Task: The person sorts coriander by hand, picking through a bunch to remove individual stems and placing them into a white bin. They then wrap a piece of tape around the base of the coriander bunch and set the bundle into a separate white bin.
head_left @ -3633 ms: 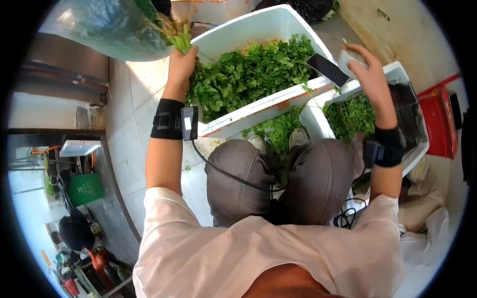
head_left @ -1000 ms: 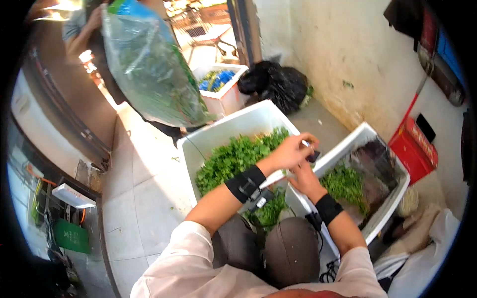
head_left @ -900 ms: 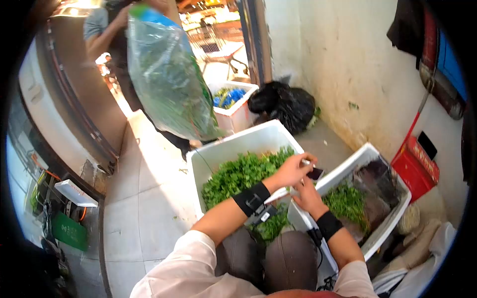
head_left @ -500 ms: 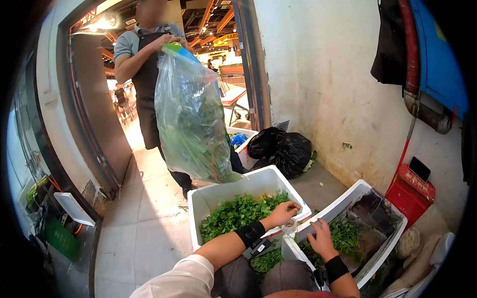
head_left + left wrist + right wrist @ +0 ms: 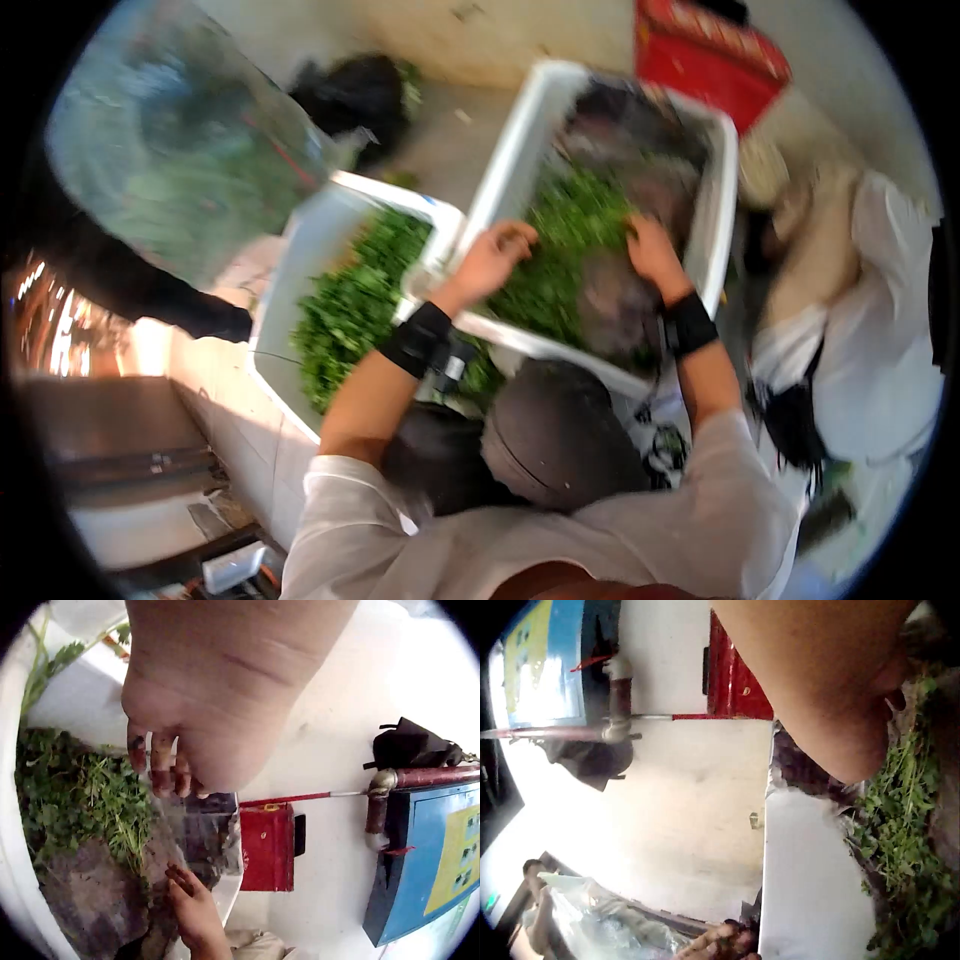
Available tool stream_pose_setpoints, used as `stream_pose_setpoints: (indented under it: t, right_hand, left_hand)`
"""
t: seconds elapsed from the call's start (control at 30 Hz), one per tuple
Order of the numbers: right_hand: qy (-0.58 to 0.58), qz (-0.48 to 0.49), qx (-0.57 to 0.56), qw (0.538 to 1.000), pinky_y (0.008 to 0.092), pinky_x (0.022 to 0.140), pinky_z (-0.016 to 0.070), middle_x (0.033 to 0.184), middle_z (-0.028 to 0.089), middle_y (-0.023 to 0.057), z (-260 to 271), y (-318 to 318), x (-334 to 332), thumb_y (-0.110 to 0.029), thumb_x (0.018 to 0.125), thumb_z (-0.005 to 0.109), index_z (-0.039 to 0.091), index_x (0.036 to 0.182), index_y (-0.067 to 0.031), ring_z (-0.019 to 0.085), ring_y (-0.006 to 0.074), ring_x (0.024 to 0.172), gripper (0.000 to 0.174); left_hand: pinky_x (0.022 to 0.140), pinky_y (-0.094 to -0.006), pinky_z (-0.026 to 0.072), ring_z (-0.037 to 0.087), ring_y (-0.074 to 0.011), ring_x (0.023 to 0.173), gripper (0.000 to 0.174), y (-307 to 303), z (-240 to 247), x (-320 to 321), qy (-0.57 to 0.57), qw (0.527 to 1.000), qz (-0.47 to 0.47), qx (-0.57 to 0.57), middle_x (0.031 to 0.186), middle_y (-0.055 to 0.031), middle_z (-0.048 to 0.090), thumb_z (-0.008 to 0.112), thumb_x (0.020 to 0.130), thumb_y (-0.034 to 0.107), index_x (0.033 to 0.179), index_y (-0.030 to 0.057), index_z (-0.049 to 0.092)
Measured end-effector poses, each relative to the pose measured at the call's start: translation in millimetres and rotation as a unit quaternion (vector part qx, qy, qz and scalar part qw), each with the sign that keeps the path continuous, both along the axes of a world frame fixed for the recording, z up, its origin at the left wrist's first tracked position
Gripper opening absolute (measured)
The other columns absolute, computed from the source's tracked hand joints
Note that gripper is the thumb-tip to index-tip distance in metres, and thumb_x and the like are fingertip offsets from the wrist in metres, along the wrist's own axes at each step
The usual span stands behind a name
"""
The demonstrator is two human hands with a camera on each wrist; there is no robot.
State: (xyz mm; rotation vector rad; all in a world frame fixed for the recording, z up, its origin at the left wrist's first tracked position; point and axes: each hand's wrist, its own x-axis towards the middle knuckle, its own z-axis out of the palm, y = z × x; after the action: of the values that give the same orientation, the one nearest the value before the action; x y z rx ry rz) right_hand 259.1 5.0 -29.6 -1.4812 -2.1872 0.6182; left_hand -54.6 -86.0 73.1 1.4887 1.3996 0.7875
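Observation:
Two white foam boxes of leafy greens stand before me in the head view. My left hand [image 5: 490, 262] is over the near-left wall of the right box [image 5: 512, 150], its fingers loosely curled around nothing. Dark stains mark its fingertips in the left wrist view. My right hand [image 5: 655, 250] reaches into that box at the right edge of the greens [image 5: 575, 215]. Its fingers look fairly straight in the left wrist view, while the right wrist view hides its fingertips. More greens [image 5: 350, 310] fill the left box [image 5: 290, 390], left of my left wrist.
A large clear bag of greens [image 5: 180, 140] hangs at the upper left beside a person's dark-clothed leg [image 5: 150, 285]. A black bag [image 5: 350, 105] lies by the wall. Beyond the right box stands a red container [image 5: 705, 60]. Pale cloth [image 5: 860, 300] lies at the right.
Earlier my left hand held a stemmed bunch, then both hands met around a small white object over the rims. Now they are apart at the right box, and the view has tipped downward.

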Motion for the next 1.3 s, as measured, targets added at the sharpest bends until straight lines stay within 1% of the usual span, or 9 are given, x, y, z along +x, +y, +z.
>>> stream_pose_setpoints:
  t: [0.1,0.13,0.43,0.5,0.67,0.73,0.9,1.13,1.3]
  right_hand:
    - [-0.026,-0.081,-0.121,0.989,0.0496,0.106,0.0456,0.135,0.059,0.0277,-3.2,2.4,9.3,0.002,0.093,0.054,0.057,0.138,-0.0009,0.054,0.0460,0.126,0.045]
    - [-0.039,-0.087,-0.141,0.985,0.0496,0.106,0.0456,0.135,0.059,0.0277,-9.2,5.1,11.6,0.002,0.093,0.054,0.057,0.138,-0.0009,0.054,0.0460,0.126,0.045]
    - [-0.178,-0.064,-0.164,0.968,0.0516,0.108,0.0455,0.141,0.056,0.0276,-41.5,45.6,8.5,0.005,0.088,0.058,0.055,0.141,-0.0013,0.053,0.0442,0.130,0.053]
    - [-0.291,-0.086,-0.245,0.921,0.0553,0.107,0.0451,0.141,0.055,0.0270,-51.1,59.4,8.3,-0.003,0.092,0.059,0.058,0.135,-0.0015,0.050,0.0481,0.131,0.043]
    - [-0.303,-0.109,-0.200,0.925,0.0588,0.104,0.0458,0.142,0.055,0.0258,-50.6,74.6,6.2,-0.015,0.099,0.055,0.062,0.130,-0.0034,0.048,0.0504,0.130,0.034]
    - [-0.257,-0.090,0.003,0.962,0.0578,0.100,0.0495,0.135,0.059,0.0263,-72.8,83.8,6.9,-0.014,0.100,0.054,0.061,0.129,-0.0011,0.055,0.0475,0.123,0.033]
    - [-0.168,-0.078,-0.174,0.967,0.0546,0.085,0.0524,0.116,0.066,0.0315,-116.3,120.0,12.6,-0.017,0.104,0.054,0.058,0.136,0.0041,0.064,0.0465,0.100,0.038]
    - [-0.135,-0.085,-0.140,0.977,0.0496,0.060,0.0450,0.070,0.060,0.0255,-113.3,121.4,6.9,-0.020,0.103,0.056,0.068,0.100,0.0122,0.053,0.0380,0.056,0.035]
    - [-0.143,-0.094,-0.172,0.970,0.0471,0.079,0.0539,0.102,0.070,0.0260,-104.0,121.5,-2.8,-0.010,0.096,0.066,0.067,0.116,0.0060,0.068,0.0395,0.090,0.026]
  left_hand:
    - [0.086,-0.0328,0.0519,0.066,-0.0170,0.093,0.026,10.5,-33.2,12.2,-0.028,0.997,-0.038,-0.067,0.105,-0.0090,0.071,0.058,0.103,0.015,0.124,0.0013,0.065]
    - [0.095,-0.0314,0.0502,0.065,-0.0164,0.108,0.027,14.3,-19.2,18.1,0.008,0.989,-0.075,-0.131,0.123,-0.0076,0.067,0.056,0.106,0.015,0.129,0.0023,0.062]
    - [0.093,-0.0306,0.0483,0.062,-0.0155,0.103,0.031,18.3,-51.3,33.5,-0.028,0.969,-0.094,-0.228,0.120,-0.0078,0.068,0.054,0.104,0.017,0.129,0.0005,0.062]
    - [0.093,-0.0311,0.0484,0.062,-0.0155,0.103,0.032,13.5,-52.5,35.9,-0.031,0.968,-0.099,-0.230,0.120,-0.0080,0.068,0.054,0.104,0.018,0.130,0.0006,0.062]
    - [0.095,-0.0324,0.0477,0.062,-0.0163,0.104,0.032,12.0,-52.2,34.0,-0.054,0.960,-0.097,-0.257,0.122,-0.0096,0.067,0.055,0.104,0.020,0.129,0.0006,0.061]
    - [0.096,-0.0321,0.0474,0.062,-0.0163,0.106,0.031,14.4,-67.9,33.3,-0.069,0.962,-0.086,-0.249,0.121,-0.0092,0.067,0.055,0.103,0.019,0.127,0.0003,0.062]
    - [0.090,-0.0309,0.0502,0.065,-0.0163,0.098,0.029,30.6,-68.7,48.9,-0.119,0.971,-0.068,-0.194,0.118,-0.0086,0.069,0.056,0.102,0.018,0.125,0.0003,0.063]
    - [0.088,-0.0302,0.0498,0.063,-0.0142,0.099,0.026,58.4,-81.2,71.3,-0.191,0.959,-0.067,-0.196,0.115,-0.0075,0.067,0.055,0.104,0.015,0.124,-0.0008,0.062]
    - [0.088,-0.0302,0.0494,0.062,-0.0145,0.096,0.025,71.2,-97.3,79.8,-0.248,0.946,-0.003,-0.208,0.115,-0.0071,0.066,0.054,0.105,0.016,0.122,-0.0006,0.061]
